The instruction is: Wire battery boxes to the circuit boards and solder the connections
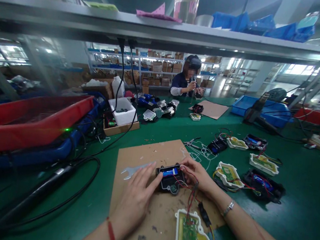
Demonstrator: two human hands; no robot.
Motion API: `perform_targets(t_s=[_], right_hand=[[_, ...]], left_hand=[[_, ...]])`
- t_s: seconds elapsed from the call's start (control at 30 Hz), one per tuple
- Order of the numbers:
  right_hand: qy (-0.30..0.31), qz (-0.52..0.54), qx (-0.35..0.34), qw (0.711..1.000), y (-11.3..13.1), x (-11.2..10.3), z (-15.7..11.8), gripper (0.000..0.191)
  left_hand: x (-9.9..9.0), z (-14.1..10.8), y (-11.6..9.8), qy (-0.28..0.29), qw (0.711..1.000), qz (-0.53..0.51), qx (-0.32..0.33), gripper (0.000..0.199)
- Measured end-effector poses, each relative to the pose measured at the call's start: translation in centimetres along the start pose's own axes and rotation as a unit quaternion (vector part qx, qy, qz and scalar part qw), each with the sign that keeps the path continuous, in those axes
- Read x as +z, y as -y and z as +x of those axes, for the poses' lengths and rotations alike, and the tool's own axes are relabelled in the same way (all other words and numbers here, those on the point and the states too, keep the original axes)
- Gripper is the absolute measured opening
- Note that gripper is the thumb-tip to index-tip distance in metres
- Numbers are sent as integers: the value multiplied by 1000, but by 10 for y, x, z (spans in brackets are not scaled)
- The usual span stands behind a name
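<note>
1. Black housing (165, 184) with blue cell (169, 172): on cardboard sheet (158, 212), between both hands.
2. Left hand (138, 190): thumb on housing's left edge, fingers spread apart from it, near wrench (127, 172).
3. Right hand (196, 173): fingers curled at housing's right edge; can't tell if clamped.
4. Circuit board (190, 235) nearer the camera; cell/board markings too small to read.

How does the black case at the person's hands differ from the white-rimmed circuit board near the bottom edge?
The black case is dark and holds a blue cell; the white-rimmed circuit board shows a green and yellow face. The left hand and right hand are at the case; neither is at the board. Both have red wires running to them.
</note>
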State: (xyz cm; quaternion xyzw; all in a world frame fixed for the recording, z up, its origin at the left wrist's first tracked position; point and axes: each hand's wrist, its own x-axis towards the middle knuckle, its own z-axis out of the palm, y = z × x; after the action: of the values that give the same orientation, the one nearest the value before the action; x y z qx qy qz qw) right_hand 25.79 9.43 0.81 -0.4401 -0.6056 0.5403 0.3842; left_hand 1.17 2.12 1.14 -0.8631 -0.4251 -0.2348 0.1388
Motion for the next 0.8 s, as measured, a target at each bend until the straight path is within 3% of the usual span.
perform_targets(t_s=[0.3, 0.53, 0.8], right_hand=[[4, 6, -1, 1000, 2, 0, -1, 40], [3, -2, -7, 1000, 6, 3, -1, 41], [3, -14, -11, 1000, 3, 2, -3, 41]], left_hand=[[2, 6, 3, 17, 999, 8, -29, 63], [6, 10, 1, 21, 996, -49, -73, 68], [-3, -10, 0, 23, 1000, 4, 21, 60]])
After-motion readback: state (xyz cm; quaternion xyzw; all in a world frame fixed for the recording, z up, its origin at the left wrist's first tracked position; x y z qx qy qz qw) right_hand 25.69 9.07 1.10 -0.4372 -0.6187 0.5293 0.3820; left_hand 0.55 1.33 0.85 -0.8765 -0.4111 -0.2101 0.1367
